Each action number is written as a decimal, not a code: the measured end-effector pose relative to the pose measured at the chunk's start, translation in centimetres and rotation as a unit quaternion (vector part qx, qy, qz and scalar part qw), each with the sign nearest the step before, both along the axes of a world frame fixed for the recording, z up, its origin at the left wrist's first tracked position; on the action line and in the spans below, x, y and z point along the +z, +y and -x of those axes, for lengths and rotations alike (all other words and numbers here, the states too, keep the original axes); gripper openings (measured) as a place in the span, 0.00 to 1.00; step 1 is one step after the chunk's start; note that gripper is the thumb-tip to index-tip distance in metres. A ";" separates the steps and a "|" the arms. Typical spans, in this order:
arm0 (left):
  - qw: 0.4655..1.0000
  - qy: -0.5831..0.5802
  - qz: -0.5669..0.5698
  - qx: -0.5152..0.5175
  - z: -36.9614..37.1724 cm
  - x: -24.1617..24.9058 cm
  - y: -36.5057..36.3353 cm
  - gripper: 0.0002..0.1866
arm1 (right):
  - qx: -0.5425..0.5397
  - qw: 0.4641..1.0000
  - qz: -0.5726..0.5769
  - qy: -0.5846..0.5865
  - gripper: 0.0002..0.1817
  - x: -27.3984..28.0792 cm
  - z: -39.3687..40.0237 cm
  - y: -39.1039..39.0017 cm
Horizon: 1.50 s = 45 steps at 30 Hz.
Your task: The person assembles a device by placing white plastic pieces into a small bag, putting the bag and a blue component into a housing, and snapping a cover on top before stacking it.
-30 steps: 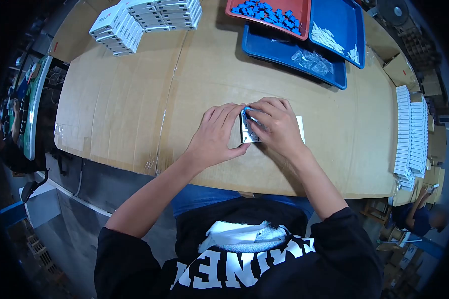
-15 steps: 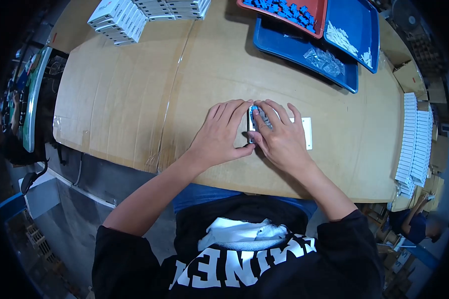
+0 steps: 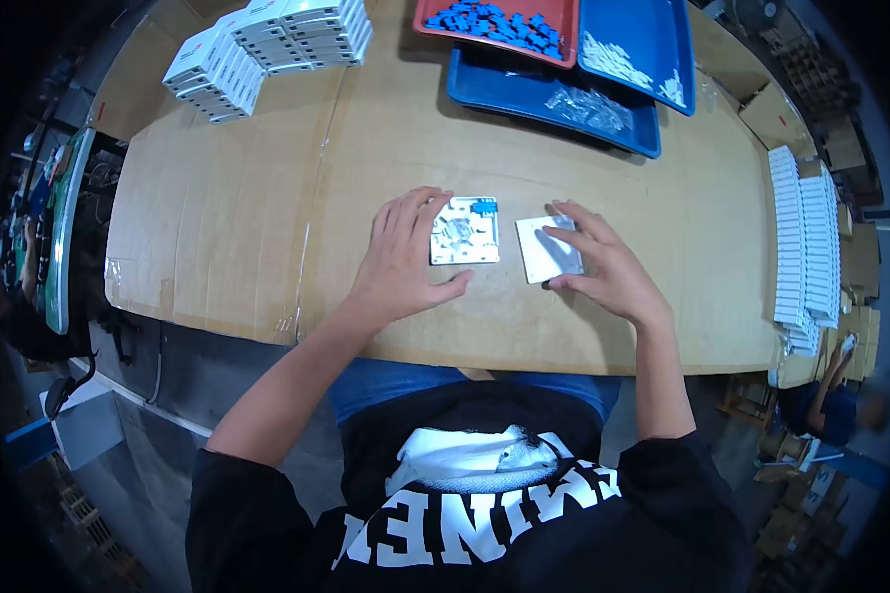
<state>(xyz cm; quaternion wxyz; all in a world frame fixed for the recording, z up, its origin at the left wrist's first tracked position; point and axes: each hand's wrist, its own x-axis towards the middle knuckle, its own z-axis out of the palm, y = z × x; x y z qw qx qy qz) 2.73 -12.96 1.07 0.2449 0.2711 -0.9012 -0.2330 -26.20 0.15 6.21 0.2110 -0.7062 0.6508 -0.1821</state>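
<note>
A square white plastic housing (image 3: 452, 247) with moulded inner parts lies open side up on the table. A blue piece (image 3: 484, 208) sits at its upper right corner. My left hand (image 3: 398, 252) is beside it, with fingertips at the housing's left edge and upper corner and the thumb apart below. To the right is a flat white square plate (image 3: 539, 259). Over its right side, my right hand (image 3: 608, 259) has spread fingers and a thumb near the lower edge; whether it bears any of the plate's weight cannot be seen.
At the back, a red tray (image 3: 496, 43) holds blue pieces. One blue tray (image 3: 684, 59) has white slim parts; a lower blue tray (image 3: 509, 99) has clear pieces. White boxed units (image 3: 218, 74) are stacked at back left, others (image 3: 801, 247) at the right edge. A person (image 3: 829, 410) is beyond.
My right hand has left the housing and moved right, to the white plate. My left hand's fingers remain at the housing, which now shows nearly whole. The view has also shifted.
</note>
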 end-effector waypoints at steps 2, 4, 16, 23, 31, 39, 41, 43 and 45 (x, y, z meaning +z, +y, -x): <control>1.000 -0.003 -0.005 0.003 0.2 0.0 0.0 0.46 | 0.009 1.000 -0.023 0.001 0.29 -0.3 -0.4 0.9; 1.000 -0.006 -0.001 -0.002 0.3 -0.3 0.2 0.45 | -0.005 0.999 -0.035 0.002 0.29 -0.4 -0.4 1.2; 0.989 0.094 -0.114 -0.009 -0.4 0.1 2.0 0.47 | 0.020 0.998 0.051 0.026 0.16 -0.3 0.3 1.5; 0.646 0.482 -0.592 0.018 0.1 1.6 8.0 0.43 | -0.188 0.968 0.054 -0.155 0.15 -2.0 1.3 3.1; 0.338 0.497 -0.799 -0.023 1.1 1.2 11.3 0.37 | -0.281 0.951 0.129 -0.019 0.18 -5.4 1.7 3.5; 0.373 0.478 -0.795 0.003 1.6 1.3 12.0 0.39 | -0.261 0.954 0.114 0.095 0.37 -4.6 -3.5 4.0; 0.375 0.472 -0.798 0.011 1.7 1.5 12.1 0.39 | -0.263 0.953 0.118 0.091 0.37 -5.5 -3.2 3.9; 0.357 0.478 -0.803 0.011 1.5 1.7 12.2 0.38 | -0.244 0.949 0.172 0.097 0.36 -5.4 -2.7 3.7; 0.339 0.483 -0.807 0.009 1.4 2.2 12.0 0.38 | -0.217 0.959 0.183 0.021 0.35 -3.9 -1.8 3.5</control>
